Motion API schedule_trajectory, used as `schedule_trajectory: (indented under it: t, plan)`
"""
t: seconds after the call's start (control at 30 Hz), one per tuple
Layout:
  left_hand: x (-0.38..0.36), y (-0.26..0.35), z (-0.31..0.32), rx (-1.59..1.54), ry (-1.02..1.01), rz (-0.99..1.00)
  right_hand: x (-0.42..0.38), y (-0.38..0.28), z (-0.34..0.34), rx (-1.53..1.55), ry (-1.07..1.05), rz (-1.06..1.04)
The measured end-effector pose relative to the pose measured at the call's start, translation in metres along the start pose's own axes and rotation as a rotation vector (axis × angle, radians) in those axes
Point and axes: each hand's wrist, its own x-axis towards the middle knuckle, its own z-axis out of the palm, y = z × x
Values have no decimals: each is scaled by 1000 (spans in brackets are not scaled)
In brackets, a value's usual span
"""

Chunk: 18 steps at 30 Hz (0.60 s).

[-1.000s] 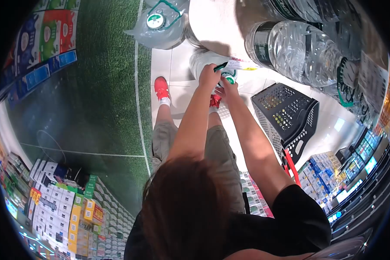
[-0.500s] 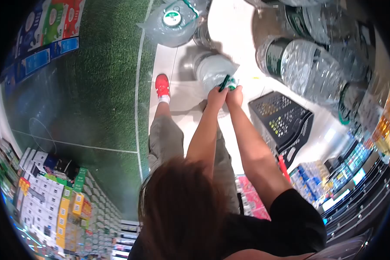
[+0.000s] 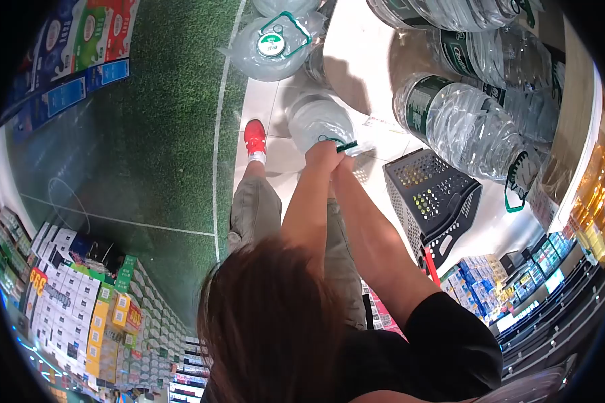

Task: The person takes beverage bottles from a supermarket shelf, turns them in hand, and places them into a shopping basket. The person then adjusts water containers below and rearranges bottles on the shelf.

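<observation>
A large clear water bottle [image 3: 314,119] with a green carry handle [image 3: 347,146] is in front of me above the pale tiles, its top toward me. My left hand [image 3: 323,154] is closed around the handle at the top of the bottle. Close against it, my right hand [image 3: 343,165] is also closed at the bottle's top, its fingers mostly hidden behind the left hand. Whether the bottle's base touches the floor cannot be made out. Another large water bottle [image 3: 269,48], with a green-and-white cap and green handle, stands just beyond on the left.
Several big water bottles [image 3: 464,124] lie on their sides on a shelf at the right. A dark perforated basket [image 3: 430,195] with a red handle stands on the floor below them. Green turf [image 3: 171,121] runs along the left, with stacked cartons [image 3: 67,302] at the lower left.
Both hands and the water bottle have shifted a little left and nearer my body. My hands are closer together, and the right one is now more hidden.
</observation>
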Motion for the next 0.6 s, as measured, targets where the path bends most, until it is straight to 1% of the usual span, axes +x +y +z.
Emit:
schedule_trajectory:
  t: [0.1, 0.13, 0.27, 0.43, 0.53, 0.57, 0.6]
  plan:
    - [-5, -8, -12, 140, -81, 26, -67, -23, 40, -1088, -129, -303]
    - [-11, -9, -20, 170, -93, 25, -82, -33, 48, -1183, -154, -331]
    - [-9, -14, -37, 275, -129, 20, -111, -56, 72, -1271, -172, -337]
    - [3, -26, -60, 385, -124, 20, -131, -85, 100, -1427, -190, -377]
    - [13, -23, -79, 434, -138, 27, -133, -103, 118, -1559, -214, -431]
    - [16, -20, -85, 450, -144, 27, -131, -107, 122, -1632, -258, -493]
    - [18, -19, -90, 476, -129, 51, -129, -111, 125, -1634, -253, -499]
